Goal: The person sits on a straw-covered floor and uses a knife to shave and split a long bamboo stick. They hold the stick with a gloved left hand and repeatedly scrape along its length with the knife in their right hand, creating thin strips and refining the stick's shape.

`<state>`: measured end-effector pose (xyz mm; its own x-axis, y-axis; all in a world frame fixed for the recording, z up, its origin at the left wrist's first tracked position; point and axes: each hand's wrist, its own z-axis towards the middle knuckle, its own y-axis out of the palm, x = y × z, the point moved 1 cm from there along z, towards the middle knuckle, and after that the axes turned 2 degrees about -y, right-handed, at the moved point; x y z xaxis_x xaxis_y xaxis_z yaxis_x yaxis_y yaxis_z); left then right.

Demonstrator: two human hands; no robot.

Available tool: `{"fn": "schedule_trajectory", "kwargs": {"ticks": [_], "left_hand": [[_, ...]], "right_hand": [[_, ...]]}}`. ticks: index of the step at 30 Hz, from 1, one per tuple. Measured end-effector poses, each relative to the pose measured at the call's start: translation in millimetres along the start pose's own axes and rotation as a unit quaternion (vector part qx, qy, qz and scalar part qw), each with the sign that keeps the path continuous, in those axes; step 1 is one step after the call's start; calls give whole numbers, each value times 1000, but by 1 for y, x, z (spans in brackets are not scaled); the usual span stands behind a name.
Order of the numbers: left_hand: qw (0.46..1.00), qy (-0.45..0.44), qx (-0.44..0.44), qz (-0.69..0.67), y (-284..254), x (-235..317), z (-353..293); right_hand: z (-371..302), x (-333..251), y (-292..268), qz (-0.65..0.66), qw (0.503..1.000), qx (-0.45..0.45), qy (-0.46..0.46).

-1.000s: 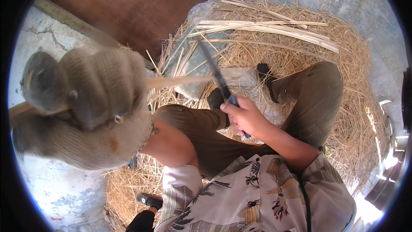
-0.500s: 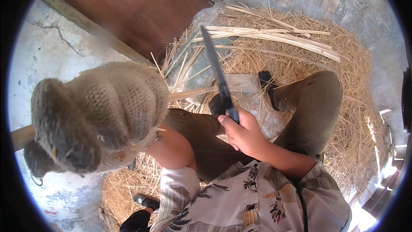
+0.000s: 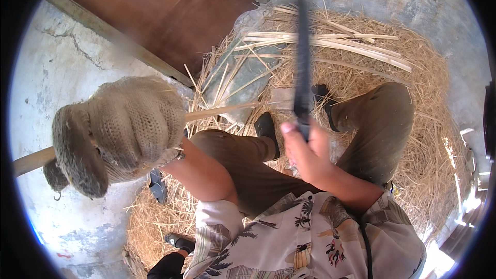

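Note:
My left hand (image 3: pixel 121 132), in a worn knitted work glove, is closed around a long pale strip of split bamboo (image 3: pixel 222 110). One end of the strip sticks out past the thumb side to the left; the thinner end points right, over my legs. My right hand (image 3: pixel 307 152) is bare and wrapped round the dark handle of a long-bladed knife (image 3: pixel 303 62). The blade points up and away from me, slightly blurred, and stands to the right of the strip's tip, apart from it.
Thin shavings (image 3: pixel 418 129) cover the floor around my bent legs. Several cut bamboo strips (image 3: pixel 356 50) lie at the back beside a greenish plastic sack (image 3: pixel 235 80). A brown door panel (image 3: pixel 170 15) and rough walls (image 3: pixel 67 67) stand close by. Another person's foot (image 3: pixel 178 242) shows at lower left.
The knife has swung upright and moved right, away from the bamboo strip. My left hand has shifted a little; more of the strip shows on both sides of the glove.

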<state>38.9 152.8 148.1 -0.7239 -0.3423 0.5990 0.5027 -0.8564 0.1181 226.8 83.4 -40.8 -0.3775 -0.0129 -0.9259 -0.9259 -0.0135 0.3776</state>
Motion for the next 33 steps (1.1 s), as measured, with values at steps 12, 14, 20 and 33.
{"fn": "schedule_trajectory", "kwargs": {"ticks": [12,14,20,33], "left_hand": [[991,1,-113,-66,-8,6,-3],[995,17,-82,-59,-6,7,-8],[996,10,-64,-65,-11,9,-6],[997,-31,-12,-64,-15,13,-5]], "right_hand": [[6,-40,-15,81,996,46,-2],[-3,-31,-12,186,971,60,-134],[10,20,-5,-233,968,-89,6],[7,-4,-2,-17,995,-21,97]]}}
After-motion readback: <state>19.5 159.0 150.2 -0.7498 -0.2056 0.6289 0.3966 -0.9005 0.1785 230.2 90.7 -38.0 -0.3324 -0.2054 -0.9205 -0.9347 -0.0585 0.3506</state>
